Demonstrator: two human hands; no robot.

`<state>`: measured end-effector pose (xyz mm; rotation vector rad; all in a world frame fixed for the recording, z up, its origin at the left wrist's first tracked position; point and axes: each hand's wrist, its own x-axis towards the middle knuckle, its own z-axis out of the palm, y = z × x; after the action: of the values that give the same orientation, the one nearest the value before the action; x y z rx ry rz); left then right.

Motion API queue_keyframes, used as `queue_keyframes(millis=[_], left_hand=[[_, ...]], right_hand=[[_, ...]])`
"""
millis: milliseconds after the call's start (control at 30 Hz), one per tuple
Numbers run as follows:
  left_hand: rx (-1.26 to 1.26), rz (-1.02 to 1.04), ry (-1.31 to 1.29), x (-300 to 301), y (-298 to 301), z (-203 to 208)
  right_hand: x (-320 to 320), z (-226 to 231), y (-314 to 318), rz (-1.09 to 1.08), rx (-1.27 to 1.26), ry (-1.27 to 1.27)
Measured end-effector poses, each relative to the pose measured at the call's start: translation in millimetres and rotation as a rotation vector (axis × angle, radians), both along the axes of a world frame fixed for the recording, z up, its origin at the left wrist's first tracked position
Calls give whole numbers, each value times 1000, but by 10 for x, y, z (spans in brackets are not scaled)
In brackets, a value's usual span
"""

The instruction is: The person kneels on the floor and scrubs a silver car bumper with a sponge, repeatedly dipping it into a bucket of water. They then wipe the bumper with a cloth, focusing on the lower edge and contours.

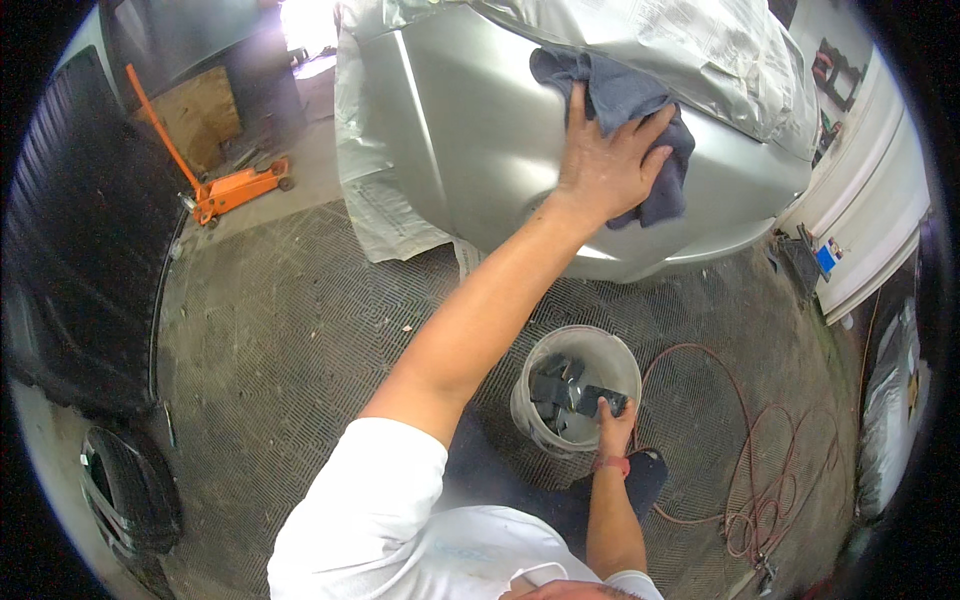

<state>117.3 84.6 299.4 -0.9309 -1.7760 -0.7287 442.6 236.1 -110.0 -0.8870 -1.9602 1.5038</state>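
Note:
My left hand (612, 165) reaches across to a silver car body panel (480, 130), fingers spread over a crumpled dark blue-grey cloth (655, 190) and pressing it against the curved metal. Lower down, my right hand (617, 422) is at the rim of a whitish bucket (525, 400). Its thumb and fingers grip a dark flat rectangular block (600, 398) just over the bucket's mouth. Several similar dark pieces (550, 388) lie inside the bucket, overlapping one another. A red band circles my right wrist.
Masking sheeting (690, 55) covers the car above and to the left of the bare panel. A reddish hose (750, 470) lies coiled on the patterned floor at right. An orange floor jack (235, 190) stands far left, near a large black ribbed panel (85, 240). White panels lean at right.

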Motion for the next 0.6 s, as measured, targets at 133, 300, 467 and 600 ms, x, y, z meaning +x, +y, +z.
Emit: queue_keyframes(millis=[133, 300, 467, 600], left_hand=[[133, 76, -87, -149, -411, -24], [357, 2, -15, -1262, -1273, -54], [499, -46, -383, -1641, -1533, -172], [539, -42, -407, -1431, -1399, -846]], right_hand=[[33, 2, -92, 41, 330, -15], [-46, 49, -300, 21, 383, 33], [-7, 196, -382, 77, 655, -159], [-48, 339, -537, 154, 701, -322]])
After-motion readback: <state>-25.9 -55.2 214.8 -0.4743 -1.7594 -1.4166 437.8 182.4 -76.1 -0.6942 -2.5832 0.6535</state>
